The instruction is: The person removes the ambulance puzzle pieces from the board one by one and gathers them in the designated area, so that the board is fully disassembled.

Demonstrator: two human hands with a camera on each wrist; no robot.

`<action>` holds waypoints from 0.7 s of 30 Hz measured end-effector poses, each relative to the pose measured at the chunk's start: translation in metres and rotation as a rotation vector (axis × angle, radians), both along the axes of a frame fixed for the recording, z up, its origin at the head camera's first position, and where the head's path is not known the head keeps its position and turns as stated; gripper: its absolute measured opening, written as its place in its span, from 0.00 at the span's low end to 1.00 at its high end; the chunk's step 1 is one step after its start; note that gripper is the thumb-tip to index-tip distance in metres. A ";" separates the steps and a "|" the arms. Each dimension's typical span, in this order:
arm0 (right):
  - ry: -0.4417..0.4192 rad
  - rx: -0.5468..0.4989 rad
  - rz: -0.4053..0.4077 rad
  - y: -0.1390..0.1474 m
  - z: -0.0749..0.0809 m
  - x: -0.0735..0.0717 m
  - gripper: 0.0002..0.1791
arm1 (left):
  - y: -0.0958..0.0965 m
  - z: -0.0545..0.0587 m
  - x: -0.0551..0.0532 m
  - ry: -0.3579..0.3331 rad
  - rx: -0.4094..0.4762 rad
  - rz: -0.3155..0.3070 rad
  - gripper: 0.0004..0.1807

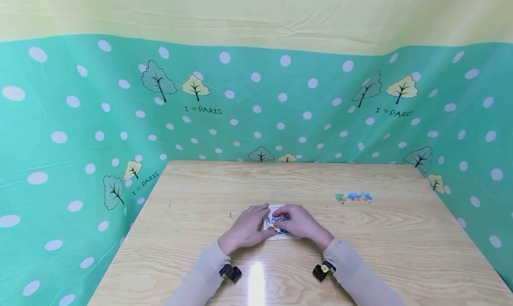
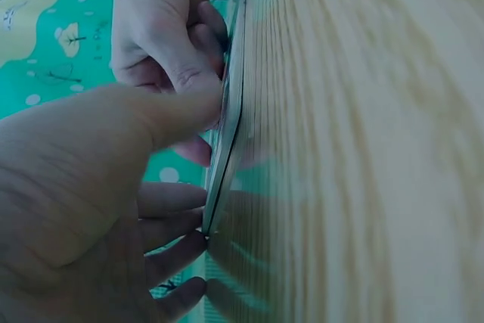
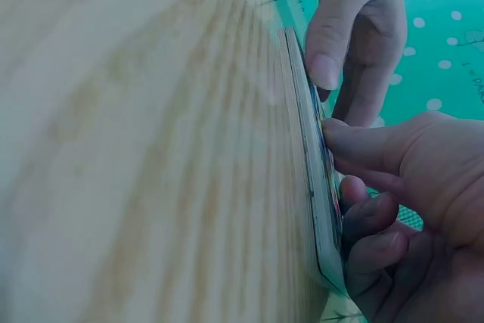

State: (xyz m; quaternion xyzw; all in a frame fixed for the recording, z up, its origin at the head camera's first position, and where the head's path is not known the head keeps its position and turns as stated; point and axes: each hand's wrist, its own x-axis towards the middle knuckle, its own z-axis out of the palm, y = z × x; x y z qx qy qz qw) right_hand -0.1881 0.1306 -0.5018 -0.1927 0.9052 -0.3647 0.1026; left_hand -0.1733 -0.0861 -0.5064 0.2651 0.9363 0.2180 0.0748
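Observation:
A small jigsaw puzzle [image 1: 275,226] with a colourful picture lies in a white-bordered tray [image 1: 282,237] on the table. My left hand [image 1: 249,226] rests at the tray's left side, its fingers long and spread, the thumb along the near edge. From the right, my right hand [image 1: 301,222] reaches over the picture. In the right wrist view its thumb [image 3: 363,145] touches the puzzle's face, and the other fingers [image 3: 370,221] curl against it. Whether a piece is pinched between them I cannot tell. Part of the picture is hidden under the hands.
Several loose puzzle pieces [image 1: 354,197] lie in a row at the back right of the wooden table [image 1: 192,194]. A tiny dark object [image 1: 230,215] sits left of my left hand. A green dotted cloth [image 1: 256,105] hangs behind and beside the table.

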 end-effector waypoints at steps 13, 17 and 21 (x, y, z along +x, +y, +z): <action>-0.033 -0.058 -0.047 -0.003 -0.001 0.000 0.10 | 0.002 0.001 -0.001 0.002 0.045 0.016 0.41; -0.016 -0.080 -0.045 -0.003 -0.003 -0.001 0.07 | 0.002 0.001 -0.002 -0.005 0.041 0.020 0.41; -0.023 -0.101 -0.024 -0.001 -0.005 -0.003 0.07 | 0.003 0.001 -0.002 -0.019 0.036 0.029 0.42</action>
